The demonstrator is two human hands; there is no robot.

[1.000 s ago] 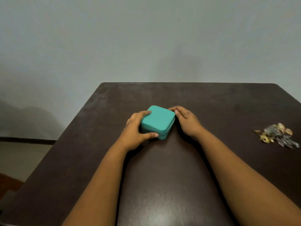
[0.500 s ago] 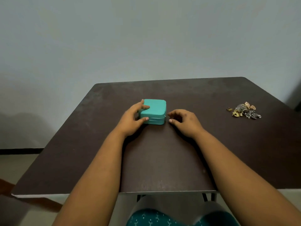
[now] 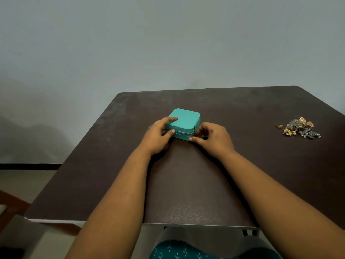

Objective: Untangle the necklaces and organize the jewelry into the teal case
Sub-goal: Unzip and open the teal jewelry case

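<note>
- A teal case (image 3: 184, 121), small, square and zipped closed, sits on a dark brown worktop (image 3: 186, 184), a little left of centre and well within reach.
- The left hand (image 3: 158, 134) grips the case's left side, index finger laid on the lid and thumb pressed against the near wall.
- The right hand (image 3: 212, 137) has closed in from just beside the case half a second ago; its fingers (image 3: 197, 130) now pinch at the front right corner, where the zip pull (image 3: 194, 132) sits. Whether they actually hold the pull is too small to tell.
- The case has also turned slightly, bringing that corner toward the right hand.
- A tangled pile of jewelry (image 3: 298, 128), gold and silver pieces, lies well apart at the right edge of the worktop, with a single ring (image 3: 279, 125) just left of it. It looks untouched.
- This suggests the opening step is beginning: unzipping comes next, and no sorting or untangling has started yet.
</note>
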